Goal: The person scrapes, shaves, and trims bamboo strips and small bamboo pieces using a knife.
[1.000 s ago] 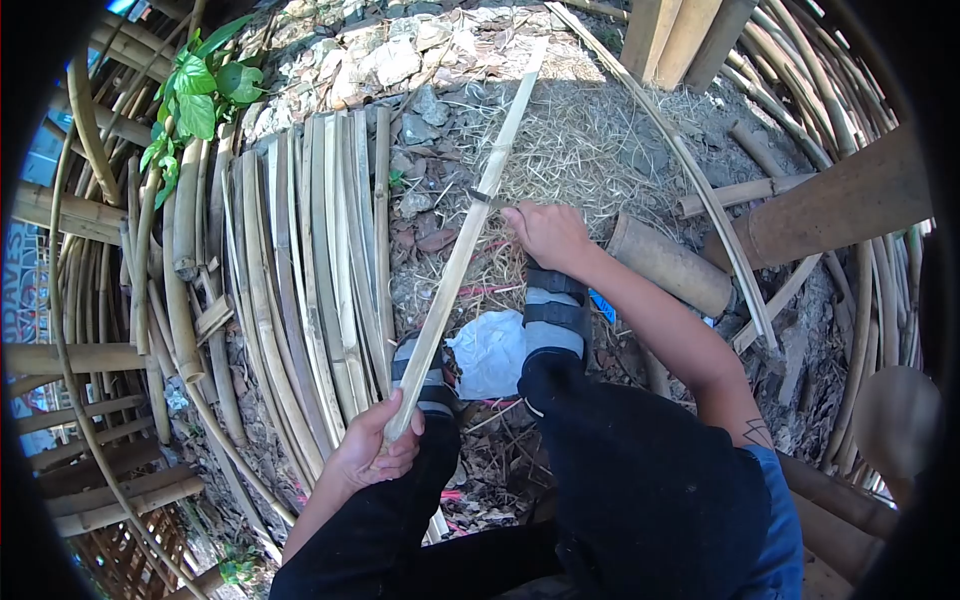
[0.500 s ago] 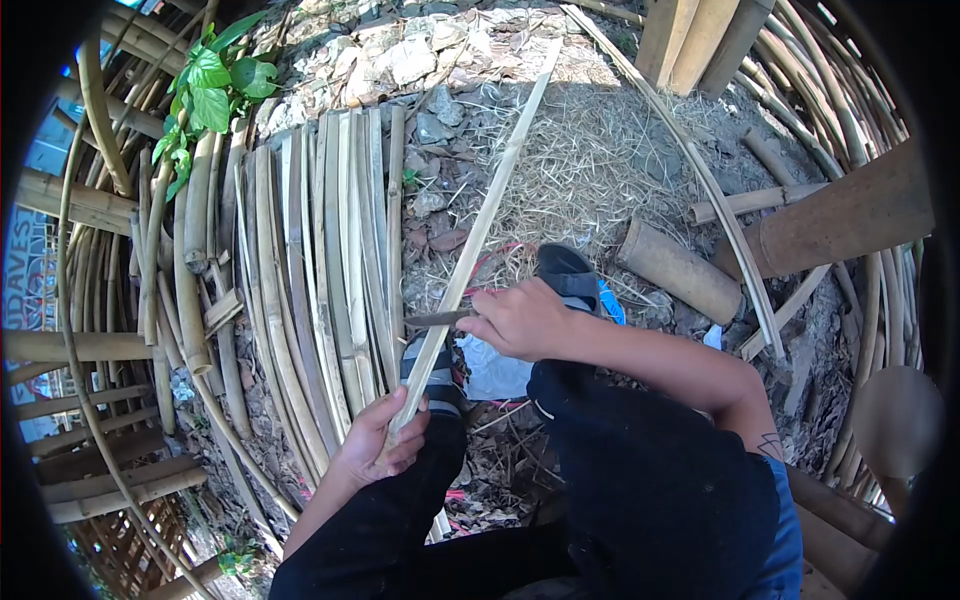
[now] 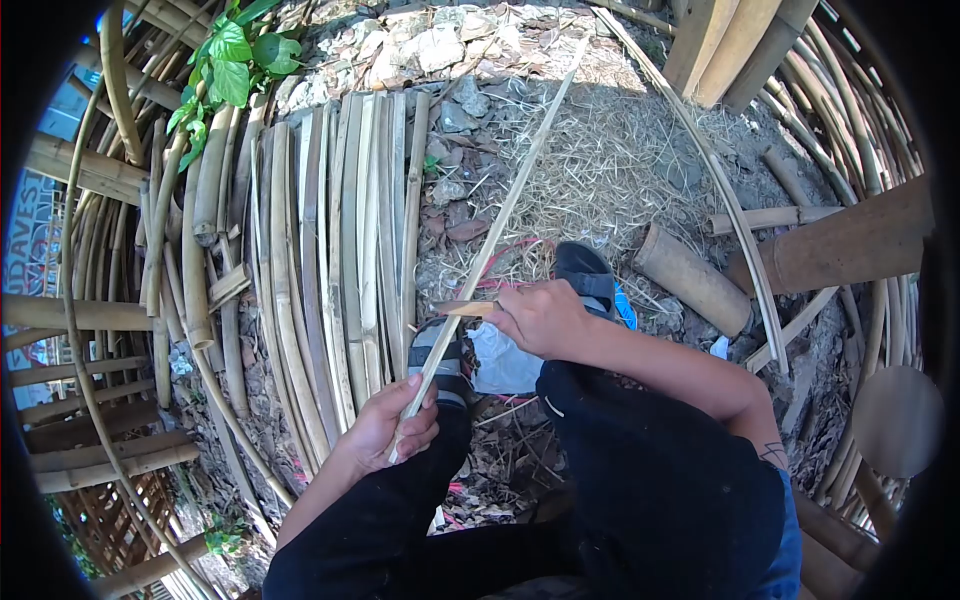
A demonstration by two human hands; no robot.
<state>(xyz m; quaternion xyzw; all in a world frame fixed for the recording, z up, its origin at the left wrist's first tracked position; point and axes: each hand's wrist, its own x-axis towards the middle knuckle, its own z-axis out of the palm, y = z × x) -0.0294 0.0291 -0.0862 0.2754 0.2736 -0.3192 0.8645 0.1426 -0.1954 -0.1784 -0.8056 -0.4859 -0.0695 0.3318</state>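
Observation:
My left hand (image 3: 392, 420) is wrapped round the near end of a long, thin bamboo strip (image 3: 515, 190), which slants up and away to the right. My right hand (image 3: 540, 318) is closed on the handle of a knife (image 3: 464, 308). The blade lies across the strip, a little beyond my left hand. Below the strip are my sandalled feet, with a white crumpled sheet (image 3: 503, 358) on the ground between them.
Split bamboo strips (image 3: 335, 250) lie in a row at the left. A bamboo piece (image 3: 692, 280) and a long split strip (image 3: 715, 170) lie at the right. Dry shavings (image 3: 600, 150) cover the ground ahead. Bamboo poles (image 3: 80, 315) stand at the far left.
My right hand and the knife have come down the strip towards my left hand. The strip now shows a narrower side. My right foot has shifted slightly, and the view has moved a little.

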